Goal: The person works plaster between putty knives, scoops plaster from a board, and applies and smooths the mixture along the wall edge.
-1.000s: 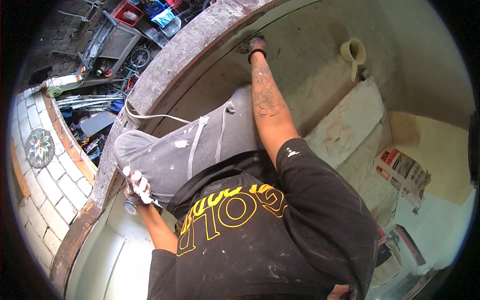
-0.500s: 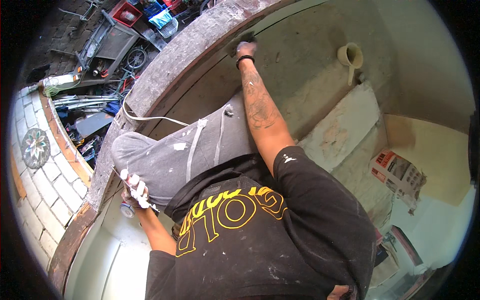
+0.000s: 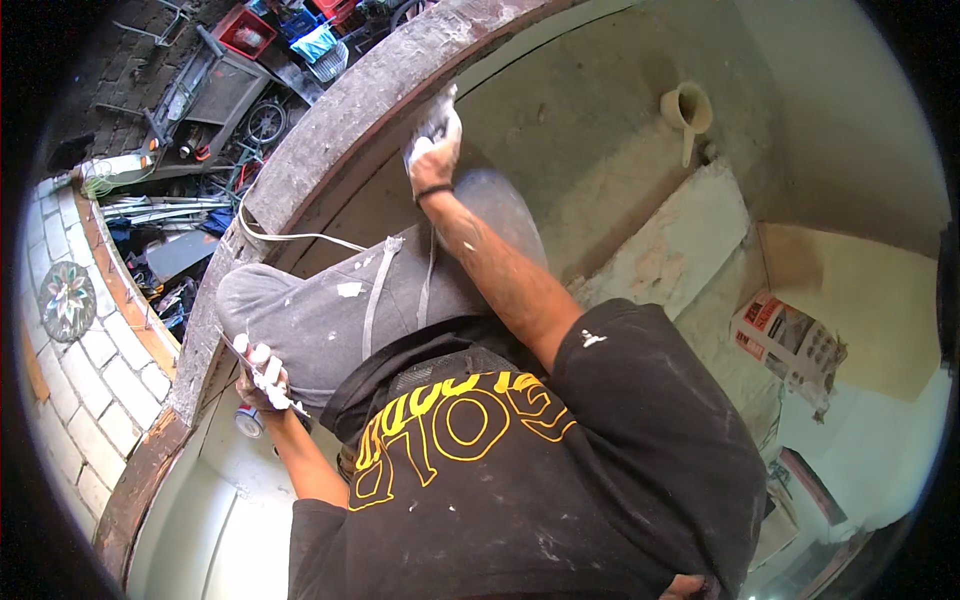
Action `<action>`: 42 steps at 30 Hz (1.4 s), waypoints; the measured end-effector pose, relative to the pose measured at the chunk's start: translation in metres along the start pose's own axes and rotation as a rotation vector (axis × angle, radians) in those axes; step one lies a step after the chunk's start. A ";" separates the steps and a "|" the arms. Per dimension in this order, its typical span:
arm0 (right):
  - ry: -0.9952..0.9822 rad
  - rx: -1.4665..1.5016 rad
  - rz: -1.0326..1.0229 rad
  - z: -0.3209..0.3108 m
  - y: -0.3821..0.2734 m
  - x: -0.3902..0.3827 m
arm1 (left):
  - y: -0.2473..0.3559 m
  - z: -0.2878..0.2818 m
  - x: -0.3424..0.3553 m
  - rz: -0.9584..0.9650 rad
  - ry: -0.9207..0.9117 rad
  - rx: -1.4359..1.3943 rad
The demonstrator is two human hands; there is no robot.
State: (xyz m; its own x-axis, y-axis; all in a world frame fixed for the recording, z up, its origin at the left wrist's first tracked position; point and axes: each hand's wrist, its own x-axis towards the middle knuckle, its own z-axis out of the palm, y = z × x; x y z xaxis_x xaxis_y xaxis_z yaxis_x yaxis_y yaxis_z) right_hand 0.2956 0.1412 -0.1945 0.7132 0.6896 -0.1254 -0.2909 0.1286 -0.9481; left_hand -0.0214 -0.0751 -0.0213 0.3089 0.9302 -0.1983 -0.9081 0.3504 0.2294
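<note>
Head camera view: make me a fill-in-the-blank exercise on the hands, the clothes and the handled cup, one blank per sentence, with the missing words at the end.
1. A dark band beside the right hand circles the person's ____.
2. The left hand is beside trousers whose main colour is ____.
3. The short-sleeved T-shirt is mostly ____ in colour.
4. Of the person's two sides, the handled cup is on the ____.

Missing words: wrist; grey; black; right.

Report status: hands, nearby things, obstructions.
Left hand white-smeared, beside grey trousers. Right hand near rough ledge, grip unclear. Pale cable between ledge and trousers.
</note>
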 end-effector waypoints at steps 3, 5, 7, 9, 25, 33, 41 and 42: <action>0.201 0.710 0.560 -0.034 0.011 0.028 | -0.001 0.001 0.000 0.014 -0.002 -0.008; 0.306 0.278 0.426 -0.050 0.027 0.069 | -0.001 0.001 -0.001 0.022 -0.003 -0.006; 0.323 -0.067 0.311 -0.066 0.044 0.110 | 0.000 0.002 -0.001 -0.007 0.016 0.006; 0.324 -0.352 0.403 -0.069 0.064 0.140 | 0.001 0.003 0.000 -0.006 0.006 -0.030; -0.640 -2.187 -0.321 -0.076 0.160 0.253 | 0.001 0.006 0.000 -0.019 0.060 -0.020; 0.114 -0.471 0.250 -0.029 0.086 0.198 | 0.001 0.005 -0.001 0.011 0.059 -0.015; 0.022 -0.353 -0.123 0.013 -0.024 0.100 | 0.002 -0.003 -0.003 0.024 0.013 -0.042; 0.035 -0.291 -0.108 0.009 -0.026 0.088 | 0.002 -0.004 -0.005 0.029 0.026 -0.052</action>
State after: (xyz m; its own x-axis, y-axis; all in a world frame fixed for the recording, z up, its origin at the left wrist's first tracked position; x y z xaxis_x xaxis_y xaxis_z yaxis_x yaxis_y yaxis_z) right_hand 0.3601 0.2048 -0.1783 0.7534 0.6572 -0.0247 -0.0215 -0.0130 -0.9997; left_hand -0.0259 -0.0791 -0.0242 0.2750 0.9365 -0.2175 -0.9304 0.3162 0.1854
